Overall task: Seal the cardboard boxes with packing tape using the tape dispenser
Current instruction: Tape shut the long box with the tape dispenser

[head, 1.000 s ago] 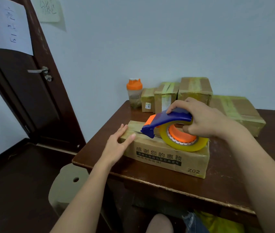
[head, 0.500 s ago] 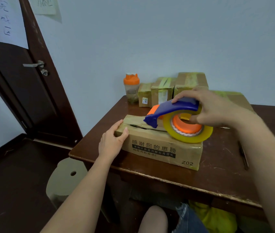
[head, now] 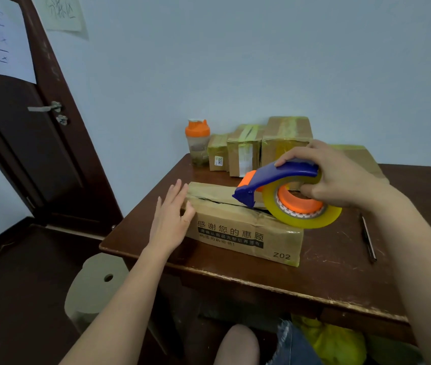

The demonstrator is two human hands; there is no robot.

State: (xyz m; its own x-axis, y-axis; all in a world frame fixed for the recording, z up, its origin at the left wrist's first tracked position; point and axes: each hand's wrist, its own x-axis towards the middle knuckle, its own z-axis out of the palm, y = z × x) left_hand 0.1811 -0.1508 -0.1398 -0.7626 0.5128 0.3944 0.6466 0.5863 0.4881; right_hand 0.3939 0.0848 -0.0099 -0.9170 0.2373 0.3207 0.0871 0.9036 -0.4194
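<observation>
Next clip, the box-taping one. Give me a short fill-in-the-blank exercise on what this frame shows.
1. The right hand grips the blue tape dispenser over the front cardboard box, whose top seam is ____.
2. The left hand rests with straight fingers against the box's ____ end.
3. The shaker bottle by the wall has an ____ lid.
4. A pen lies on the table to the ____ of the box.

Missing words: open; left; orange; right

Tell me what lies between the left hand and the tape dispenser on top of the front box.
In the head view, only the box's untaped top flaps and their open centre seam lie between the left hand and the tape dispenser.
</observation>
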